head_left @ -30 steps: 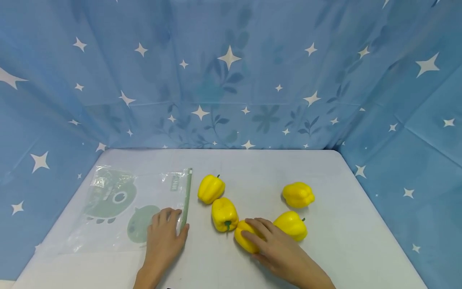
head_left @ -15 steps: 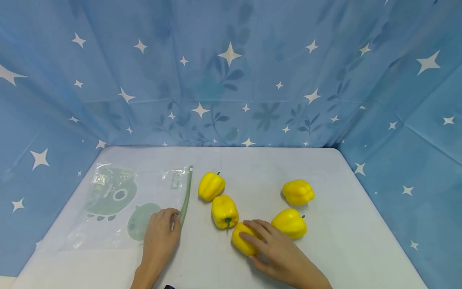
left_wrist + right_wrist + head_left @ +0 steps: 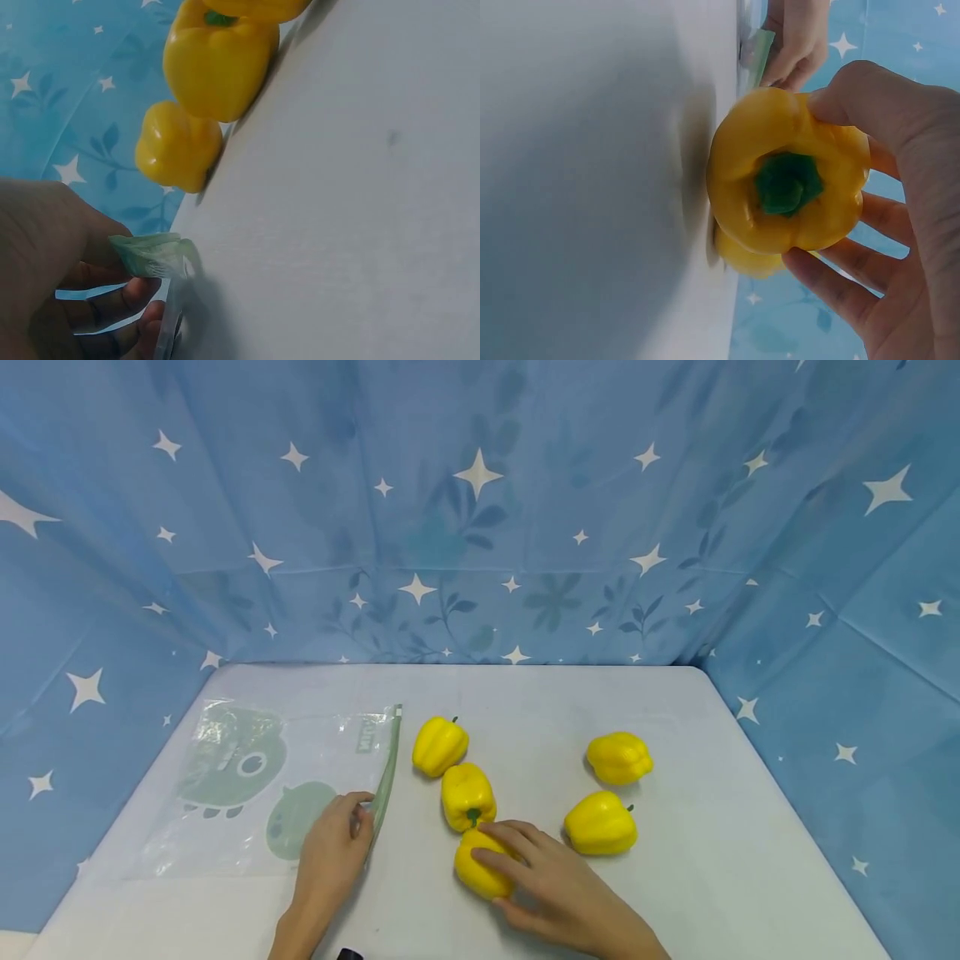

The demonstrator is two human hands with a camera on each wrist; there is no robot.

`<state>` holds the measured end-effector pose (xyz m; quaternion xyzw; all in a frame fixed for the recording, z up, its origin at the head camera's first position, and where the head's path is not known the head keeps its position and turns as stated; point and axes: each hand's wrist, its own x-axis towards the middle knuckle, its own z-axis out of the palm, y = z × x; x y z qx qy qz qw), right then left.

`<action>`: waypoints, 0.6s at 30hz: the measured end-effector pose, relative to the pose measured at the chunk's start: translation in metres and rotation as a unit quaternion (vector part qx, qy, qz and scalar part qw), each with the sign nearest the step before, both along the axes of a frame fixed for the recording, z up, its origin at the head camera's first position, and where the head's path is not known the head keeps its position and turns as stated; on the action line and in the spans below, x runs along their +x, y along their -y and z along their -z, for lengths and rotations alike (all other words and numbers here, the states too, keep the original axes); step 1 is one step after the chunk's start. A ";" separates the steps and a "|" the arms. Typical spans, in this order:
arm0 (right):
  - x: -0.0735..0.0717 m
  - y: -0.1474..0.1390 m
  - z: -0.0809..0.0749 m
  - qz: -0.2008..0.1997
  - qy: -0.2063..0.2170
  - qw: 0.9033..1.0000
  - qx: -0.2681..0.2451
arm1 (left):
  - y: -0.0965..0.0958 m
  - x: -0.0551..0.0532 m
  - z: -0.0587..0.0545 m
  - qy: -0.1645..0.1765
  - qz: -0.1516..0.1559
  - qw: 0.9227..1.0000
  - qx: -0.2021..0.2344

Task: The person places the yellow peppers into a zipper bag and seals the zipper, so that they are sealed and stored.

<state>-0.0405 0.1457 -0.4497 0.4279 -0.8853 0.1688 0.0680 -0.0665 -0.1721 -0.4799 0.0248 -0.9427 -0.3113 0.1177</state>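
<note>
In the head view, my right hand [image 3: 558,889] grips a yellow bell pepper [image 3: 478,870] near the front middle of the table. The right wrist view has thumb and fingers spread around this pepper [image 3: 739,169], its green stem toward the camera. Whether it touches the table is unclear. At the left lies a clear zip bag [image 3: 225,777] printed with green cartoon creatures. My left hand [image 3: 332,847] pinches the bag's green edge strip [image 3: 390,760]; the left wrist view shows the strip [image 3: 150,253] slightly lifted between thumb and fingers.
Two yellow peppers, one farther back [image 3: 439,747] and one nearer [image 3: 468,797], lie between the hands. Two more sit at the right, a rear pepper [image 3: 618,758] and a front pepper [image 3: 602,824]. A blue starry curtain [image 3: 480,527] surrounds the white table [image 3: 712,760].
My right hand has moved left with its pepper, away from the front right pepper. My left fingers have closed on the bag's green edge, which now bends up slightly.
</note>
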 end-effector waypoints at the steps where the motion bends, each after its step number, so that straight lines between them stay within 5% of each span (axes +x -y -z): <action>1: -0.001 0.002 0.001 -0.004 -0.003 1.000 -0.003 | 0.000 0.000 0.000 -0.001 0.001 1.000 0.004; 10: -0.012 0.020 0.000 -0.036 -0.028 0.999 -0.016 | 0.000 0.000 -0.002 0.006 0.010 1.000 0.017; 18: -0.027 0.025 0.002 -0.031 -0.033 0.999 -0.018 | 0.001 0.002 -0.006 0.050 0.012 0.998 0.037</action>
